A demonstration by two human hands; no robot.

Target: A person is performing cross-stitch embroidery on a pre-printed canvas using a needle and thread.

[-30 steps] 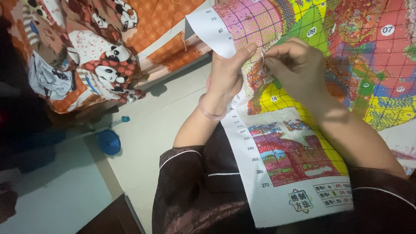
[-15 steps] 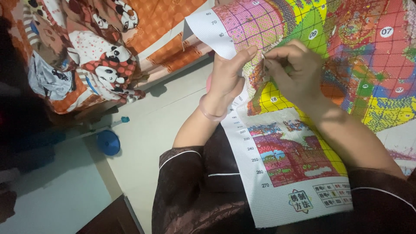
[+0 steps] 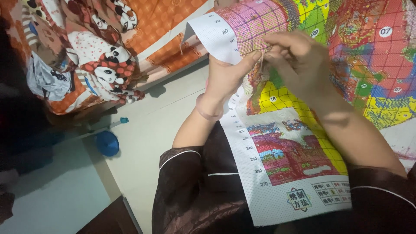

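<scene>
A large cross-stitch canvas (image 3: 299, 143) with a bright printed grid in pink, yellow, red and green lies over my lap and spreads to the upper right. My left hand (image 3: 227, 76), a pale bangle on its wrist, grips the canvas's white left margin, thumb on top. Close beside it, my right hand (image 3: 299, 58) rests on the canvas with thumb and fingers pinched together, seemingly on a needle and thread too thin to see. Both arms wear dark brown sleeves with white piping.
An orange bedspread with cartoon panda prints (image 3: 99, 56) hangs at the upper left beside the pale tiled floor (image 3: 151, 138). On the floor lie a blue round lid-like object (image 3: 107, 143) and a small blue-capped item (image 3: 123, 120). A dark corner of furniture (image 3: 110, 219) shows at the bottom.
Both hands stay on the canvas at the same spot. My right hand's fingers shift slightly at the pinch; the view moves a little.
</scene>
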